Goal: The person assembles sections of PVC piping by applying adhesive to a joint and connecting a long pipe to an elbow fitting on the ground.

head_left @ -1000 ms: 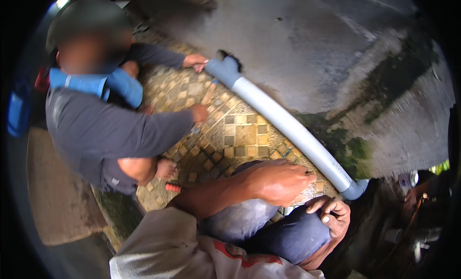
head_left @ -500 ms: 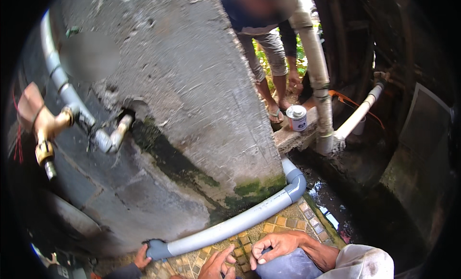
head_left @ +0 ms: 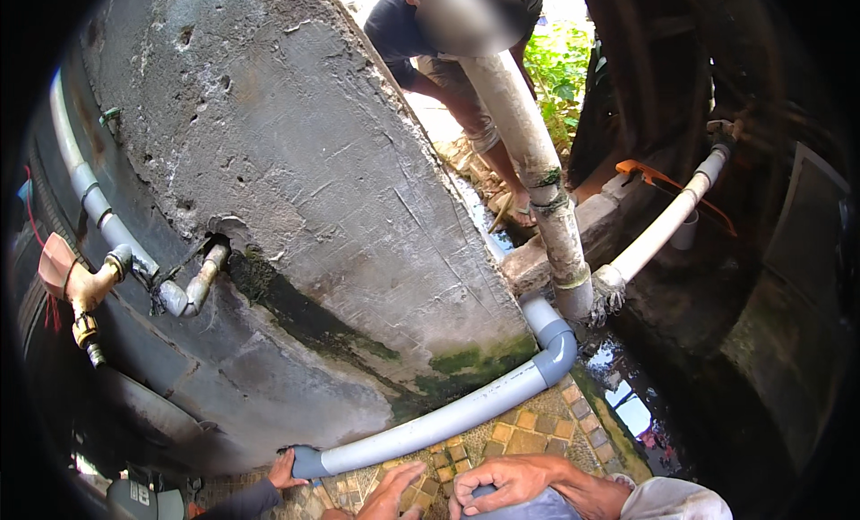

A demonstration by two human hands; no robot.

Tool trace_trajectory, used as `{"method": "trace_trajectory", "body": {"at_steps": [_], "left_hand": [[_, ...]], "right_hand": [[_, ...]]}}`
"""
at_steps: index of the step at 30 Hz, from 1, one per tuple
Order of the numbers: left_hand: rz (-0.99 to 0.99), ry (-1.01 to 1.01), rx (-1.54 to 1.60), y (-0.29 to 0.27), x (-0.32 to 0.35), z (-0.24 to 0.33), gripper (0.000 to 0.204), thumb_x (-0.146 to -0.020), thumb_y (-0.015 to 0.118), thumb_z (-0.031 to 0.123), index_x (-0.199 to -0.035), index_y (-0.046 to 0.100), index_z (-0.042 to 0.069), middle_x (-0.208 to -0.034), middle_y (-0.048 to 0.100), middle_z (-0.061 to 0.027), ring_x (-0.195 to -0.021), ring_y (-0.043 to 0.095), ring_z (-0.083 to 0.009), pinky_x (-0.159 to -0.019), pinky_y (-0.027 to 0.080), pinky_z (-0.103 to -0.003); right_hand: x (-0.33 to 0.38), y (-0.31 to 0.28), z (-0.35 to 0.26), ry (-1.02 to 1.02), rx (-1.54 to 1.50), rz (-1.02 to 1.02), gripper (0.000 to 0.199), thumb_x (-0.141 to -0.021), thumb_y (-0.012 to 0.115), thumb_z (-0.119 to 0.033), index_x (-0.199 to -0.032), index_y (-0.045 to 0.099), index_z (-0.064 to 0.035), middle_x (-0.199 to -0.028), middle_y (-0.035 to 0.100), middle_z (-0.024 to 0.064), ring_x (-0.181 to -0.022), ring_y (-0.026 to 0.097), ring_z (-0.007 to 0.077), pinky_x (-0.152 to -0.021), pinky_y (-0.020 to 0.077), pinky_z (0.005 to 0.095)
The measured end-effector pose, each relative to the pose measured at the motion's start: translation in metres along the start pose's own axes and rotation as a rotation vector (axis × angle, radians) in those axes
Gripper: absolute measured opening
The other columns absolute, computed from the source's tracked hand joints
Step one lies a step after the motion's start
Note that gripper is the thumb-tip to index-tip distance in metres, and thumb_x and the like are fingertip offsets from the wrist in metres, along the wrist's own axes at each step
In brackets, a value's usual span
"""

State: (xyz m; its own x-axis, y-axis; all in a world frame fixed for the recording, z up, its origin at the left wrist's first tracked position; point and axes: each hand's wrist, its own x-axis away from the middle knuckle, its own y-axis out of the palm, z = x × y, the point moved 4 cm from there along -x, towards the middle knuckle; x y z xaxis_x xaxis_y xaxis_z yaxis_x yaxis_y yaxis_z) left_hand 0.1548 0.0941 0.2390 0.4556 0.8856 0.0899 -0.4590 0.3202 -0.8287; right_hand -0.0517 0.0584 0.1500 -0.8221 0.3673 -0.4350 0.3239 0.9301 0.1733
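My left hand [head_left: 390, 495] is raised at the lower edge, fingers stretched out, with nothing in it. My right hand [head_left: 502, 482] rests over a blue-grey clothed knee [head_left: 542, 504], its fingers loosely bent and apart, holding nothing. Just beyond both hands a grey PVC pipe [head_left: 439, 421] runs along the foot of the concrete wall. It ends at the right in a darker grey elbow [head_left: 559, 352], which joins another pipe piece going back past the wall corner. At its left end, a dark-sleeved co-worker's hand [head_left: 285, 470] touches a grey fitting [head_left: 308, 462].
Another person [head_left: 466, 99] bends behind an upright old pipe [head_left: 528, 144]. An orange hacksaw [head_left: 649, 173] lies on the ledge [head_left: 596, 220] at right. A brass-coloured tap fitting [head_left: 87, 287] juts out at left. Dark water [head_left: 632, 403] borders the tiled floor [head_left: 528, 421].
The metal can on the ledge has gone from view, and the person behind bends lower and farther left. My right hand has shifted slightly left; my left hand has lowered slightly.
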Motion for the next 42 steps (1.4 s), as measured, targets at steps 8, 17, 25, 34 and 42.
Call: {"method": "trace_trajectory", "body": {"at_steps": [8, 17, 25, 34, 42], "left_hand": [[-0.213, -0.378, 0.079, 0.008, 0.0, -0.014, 0.06, -0.089, 0.072, 0.016, -0.148, 0.06, 0.01, -0.119, 0.075, -0.0193, -0.107, 0.073, -0.0322, -0.092, 0.057, -0.041], [0.031, -0.311, 0.105, -0.004, 0.003, -0.006, 0.062, -0.092, 0.069, 0.005, -0.153, 0.056, 0.004, -0.116, 0.077, -0.0082, -0.077, 0.068, -0.0115, -0.078, 0.056, -0.027], [0.157, -0.211, 0.012, -0.006, 0.019, -0.019, 0.063, -0.087, 0.074, 0.005, -0.149, 0.061, 0.008, -0.118, 0.071, -0.0107, -0.095, 0.066, -0.0182, -0.085, 0.055, -0.031], [0.091, -0.26, 0.245, 0.013, -0.01, -0.029, 0.062, -0.081, 0.057, -0.018, -0.14, 0.065, 0.0, -0.114, 0.059, -0.0048, -0.074, 0.051, -0.0037, -0.097, 0.059, -0.029], [0.249, -0.501, -0.135, -0.001, 0.022, 0.008, 0.046, -0.088, 0.073, 0.01, -0.133, 0.069, 0.003, -0.129, 0.071, -0.0163, -0.114, 0.072, -0.0303, -0.107, 0.052, -0.04]], "right_hand": [[-0.001, -0.003, -0.001, 0.064, 0.051, -0.01, 0.019, -0.109, 0.064, -0.019, -0.101, 0.06, -0.0028, -0.118, 0.075, 0.0078, -0.105, 0.064, 0.0192, -0.098, 0.0497, 0.0366], [-0.004, -0.002, 0.001, 0.101, 0.023, -0.002, 0.02, -0.109, 0.065, -0.02, -0.099, 0.057, -0.0046, -0.122, 0.076, 0.0076, -0.112, 0.067, 0.0196, -0.1, 0.0497, 0.0369], [-0.009, -0.002, 0.0, 0.079, 0.063, 0.012, 0.02, -0.108, 0.064, -0.021, -0.107, 0.064, -0.0004, -0.119, 0.076, 0.0121, -0.112, 0.07, 0.0225, -0.099, 0.0523, 0.0373], [0.025, 0.001, -0.038, -0.01, 0.123, 0.04, 0.023, -0.107, 0.065, -0.025, -0.114, 0.068, -0.0028, -0.112, 0.077, 0.01, -0.106, 0.073, 0.0243, -0.093, 0.0555, 0.0376], [0.023, 0.0, -0.044, -0.112, 0.054, -0.011, 0.018, -0.108, 0.064, -0.023, -0.11, 0.066, -0.0053, -0.117, 0.077, 0.0094, -0.105, 0.073, 0.0273, -0.09, 0.0548, 0.0381]]}}
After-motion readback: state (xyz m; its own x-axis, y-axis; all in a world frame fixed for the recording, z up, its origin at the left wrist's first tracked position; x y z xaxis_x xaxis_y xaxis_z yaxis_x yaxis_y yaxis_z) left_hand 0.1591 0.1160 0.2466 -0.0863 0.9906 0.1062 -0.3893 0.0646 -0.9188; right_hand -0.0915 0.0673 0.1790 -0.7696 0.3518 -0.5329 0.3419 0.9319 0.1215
